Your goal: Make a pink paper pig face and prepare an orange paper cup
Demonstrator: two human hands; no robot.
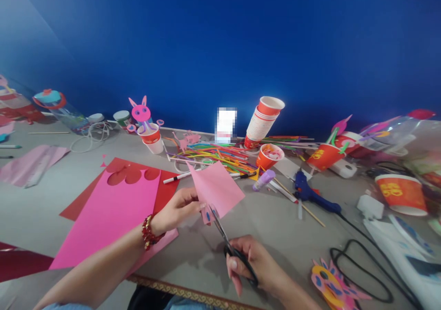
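Between the thumb and fingers of my left hand [182,209] is a sheet of light pink paper [218,188], raised above the table. Its lower corner carries small blue shapes. My right hand [251,264] grips a pair of scissors with black handles [237,255]. The blades point up and left and meet the paper's lower corner, close to my left fingertips. Under my left forearm lie a bright pink sheet [117,213] with round cut-outs along its top edge and a red sheet [168,186] beneath it.
Behind the paper lies a heap of coloured sticks [213,156]. A leaning cup stack [263,121] and a cup with a pink rabbit figure [151,140] stand near the blue wall. At right are a blue glue gun [315,195], its black cord [365,264] and a pink-yellow paper figure [330,282].
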